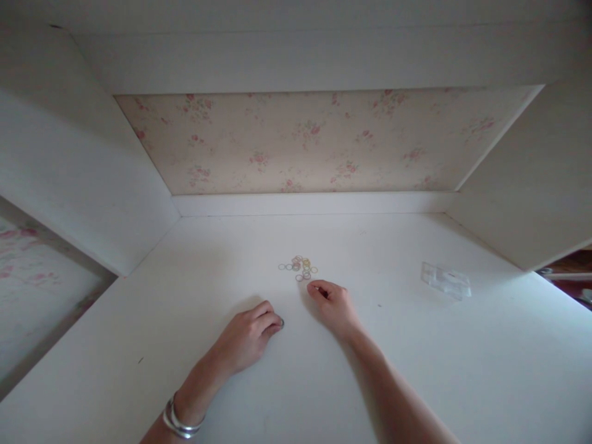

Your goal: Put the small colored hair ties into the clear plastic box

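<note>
White-painted wood makes up the desk [416,370] and the alcove around it, with a floral wallpaper panel [324,142] at the back and, at far left, a second strip of the same rose-patterned paper [32,277] showing beyond the side wall. Low on the left, silver bangles [178,422] circle the wrist of the left hand [247,339], which lies knuckles up on the desk with its fingers curled under; a small dark ring [281,322] sits at its fingertips, seemingly pinched between thumb and forefinger, though the grip is too small to make out for certain. Just beyond and to the right, a loose cluster of small rings [300,267], some yellowish and some pale or pinkish, lies flat on the desk in the middle. The right hand [333,303] rests just beside the near edge of that cluster, fingers bent and drawn together at the tips; whether they have hold of a ring cannot be told. Further right, well apart from both hands, lies a crumpled clear plastic bag [446,280].
</note>
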Action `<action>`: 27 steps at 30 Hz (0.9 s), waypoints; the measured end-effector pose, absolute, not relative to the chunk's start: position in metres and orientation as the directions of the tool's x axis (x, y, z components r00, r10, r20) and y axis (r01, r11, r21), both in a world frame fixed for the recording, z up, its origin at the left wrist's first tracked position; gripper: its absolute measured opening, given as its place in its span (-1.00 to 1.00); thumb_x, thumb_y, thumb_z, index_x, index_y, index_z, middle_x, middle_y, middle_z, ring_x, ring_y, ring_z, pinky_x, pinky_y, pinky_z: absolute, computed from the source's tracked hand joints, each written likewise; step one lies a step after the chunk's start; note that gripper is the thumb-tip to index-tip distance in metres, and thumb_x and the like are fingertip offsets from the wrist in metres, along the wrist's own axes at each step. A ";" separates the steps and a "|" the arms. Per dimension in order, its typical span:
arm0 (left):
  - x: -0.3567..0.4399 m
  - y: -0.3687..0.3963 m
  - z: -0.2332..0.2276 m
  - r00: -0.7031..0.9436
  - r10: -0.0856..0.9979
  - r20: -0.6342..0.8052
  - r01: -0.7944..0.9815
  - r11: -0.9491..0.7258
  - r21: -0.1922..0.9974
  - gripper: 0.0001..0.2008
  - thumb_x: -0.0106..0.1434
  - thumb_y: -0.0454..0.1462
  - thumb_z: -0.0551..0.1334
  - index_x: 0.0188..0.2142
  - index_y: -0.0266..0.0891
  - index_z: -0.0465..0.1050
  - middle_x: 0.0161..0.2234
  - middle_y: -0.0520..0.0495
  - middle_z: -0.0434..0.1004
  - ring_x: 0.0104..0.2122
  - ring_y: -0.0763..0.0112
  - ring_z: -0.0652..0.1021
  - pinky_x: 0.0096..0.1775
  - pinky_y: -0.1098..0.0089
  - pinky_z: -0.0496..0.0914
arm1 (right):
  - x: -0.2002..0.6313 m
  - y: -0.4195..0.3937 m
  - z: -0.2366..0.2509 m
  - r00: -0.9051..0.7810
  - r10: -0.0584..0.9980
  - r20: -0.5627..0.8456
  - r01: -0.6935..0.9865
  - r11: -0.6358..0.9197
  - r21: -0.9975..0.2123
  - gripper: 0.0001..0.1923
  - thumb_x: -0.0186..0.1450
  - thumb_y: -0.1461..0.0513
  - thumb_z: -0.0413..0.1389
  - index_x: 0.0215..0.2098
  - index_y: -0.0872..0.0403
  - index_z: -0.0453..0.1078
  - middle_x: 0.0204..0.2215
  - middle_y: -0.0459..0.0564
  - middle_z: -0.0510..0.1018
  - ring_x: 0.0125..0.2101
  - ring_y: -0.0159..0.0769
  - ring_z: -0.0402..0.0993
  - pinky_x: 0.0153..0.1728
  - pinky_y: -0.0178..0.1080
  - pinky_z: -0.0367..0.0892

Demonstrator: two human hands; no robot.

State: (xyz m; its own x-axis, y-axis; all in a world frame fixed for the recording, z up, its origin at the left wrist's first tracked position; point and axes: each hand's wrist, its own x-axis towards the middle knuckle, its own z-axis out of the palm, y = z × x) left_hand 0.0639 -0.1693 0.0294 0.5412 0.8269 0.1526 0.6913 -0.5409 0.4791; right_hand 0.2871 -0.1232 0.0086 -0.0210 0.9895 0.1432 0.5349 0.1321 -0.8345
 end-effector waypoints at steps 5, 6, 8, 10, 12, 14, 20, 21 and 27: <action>0.064 -0.168 0.030 0.485 0.857 0.174 0.664 -0.491 0.564 -0.78 0.35 -0.28 0.02 -0.32 -0.21 0.42 -0.34 -0.04 0.40 -0.36 0.47 0.43 -0.28 0.43 0.33 | 0.287 -0.124 0.009 -0.021 0.989 0.146 0.550 0.134 -0.825 -0.68 0.24 0.11 -0.02 -0.36 0.07 0.53 -0.53 -0.09 0.51 -0.53 -0.38 0.35 -0.50 -0.37 0.14; 0.064 -0.167 0.030 0.466 0.866 0.181 0.664 -0.478 0.575 -0.78 0.35 -0.28 0.02 -0.32 -0.22 0.42 -0.34 -0.04 0.40 -0.37 0.46 0.43 -0.28 0.42 0.33 | 0.287 -0.124 0.009 -0.024 0.988 0.153 0.556 0.140 -0.819 -0.69 0.24 0.11 -0.02 -0.37 0.07 0.53 -0.53 -0.09 0.52 -0.53 -0.38 0.35 -0.50 -0.37 0.14; 0.063 -0.165 0.029 0.431 0.884 0.182 0.666 -0.448 0.596 -0.77 0.35 -0.26 0.01 -0.32 -0.22 0.41 -0.34 -0.05 0.41 -0.37 0.46 0.43 -0.28 0.42 0.33 | 0.286 -0.124 0.008 -0.039 0.985 0.168 0.569 0.160 -0.807 -0.69 0.24 0.12 -0.03 -0.37 0.07 0.53 -0.53 -0.09 0.52 -0.53 -0.39 0.35 -0.49 -0.37 0.14; 0.062 -0.163 0.028 0.409 0.897 0.165 0.659 -0.415 0.627 -0.78 0.34 -0.25 0.02 -0.33 -0.22 0.41 -0.34 -0.05 0.41 -0.37 0.45 0.42 -0.30 0.43 0.33 | 0.285 -0.124 0.007 -0.058 0.982 0.179 0.584 0.179 -0.792 -0.68 0.25 0.12 -0.04 -0.38 0.07 0.52 -0.53 -0.08 0.51 -0.53 -0.39 0.34 -0.50 -0.37 0.14; 0.062 -0.160 0.026 0.398 0.907 0.139 0.645 -0.385 0.660 -0.80 0.32 -0.24 0.05 -0.35 -0.22 0.40 -0.36 -0.03 0.41 -0.38 0.45 0.42 -0.31 0.44 0.32 | 0.285 -0.125 0.007 -0.076 0.979 0.188 0.605 0.195 -0.772 -0.67 0.26 0.12 -0.06 -0.38 0.07 0.52 -0.53 -0.08 0.52 -0.52 -0.38 0.34 -0.49 -0.37 0.14; 0.062 -0.157 0.025 0.380 0.917 0.123 0.638 -0.356 0.683 -0.82 0.30 -0.24 0.08 -0.37 -0.22 0.40 -0.38 -0.01 0.41 -0.39 0.45 0.42 -0.33 0.45 0.30 | 0.284 -0.126 0.007 -0.093 0.977 0.194 0.634 0.209 -0.745 -0.68 0.26 0.13 -0.06 -0.38 0.05 0.51 -0.50 -0.07 0.53 -0.49 -0.37 0.36 -0.47 -0.37 0.15; 0.060 -0.147 0.024 0.299 0.952 0.064 0.608 -0.242 0.756 -0.80 0.26 -0.21 0.09 -0.37 -0.24 0.42 -0.45 0.01 0.43 -0.44 0.45 0.41 -0.38 0.47 0.26 | 0.275 -0.128 0.010 -0.129 0.966 0.222 0.726 0.245 -0.642 -0.71 0.28 0.16 -0.06 -0.33 0.00 0.50 -0.42 -0.08 0.57 -0.43 -0.36 0.42 -0.40 -0.37 0.17; 0.059 -0.146 0.024 0.296 0.954 0.043 0.596 -0.219 0.773 -0.79 0.26 -0.20 0.09 -0.36 -0.25 0.42 -0.46 0.01 0.44 -0.45 0.45 0.41 -0.39 0.47 0.26 | 0.272 -0.126 0.011 -0.135 0.966 0.220 0.750 0.245 -0.615 -0.71 0.29 0.16 -0.07 -0.30 -0.01 0.50 -0.42 -0.08 0.57 -0.42 -0.36 0.43 -0.39 -0.37 0.17; 0.056 -0.145 0.026 0.275 0.961 0.002 0.544 -0.157 0.824 -0.75 0.25 -0.14 0.09 -0.32 -0.26 0.44 -0.55 0.06 0.36 -0.53 0.47 0.35 -0.47 0.48 0.19 | 0.246 -0.097 0.025 -0.150 0.985 0.085 0.935 0.169 -0.311 -0.66 0.31 0.15 -0.08 -0.02 -0.10 0.40 -0.30 0.02 0.59 -0.34 -0.21 0.50 -0.38 -0.28 0.21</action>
State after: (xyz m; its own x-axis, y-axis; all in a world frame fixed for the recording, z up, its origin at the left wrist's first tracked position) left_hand 0.0558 -0.1447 0.0258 0.2749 0.9615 0.0019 0.5438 -0.1572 0.8243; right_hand 0.2462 -0.0972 0.0254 -0.1500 0.9850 0.0854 0.9353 0.1694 -0.3106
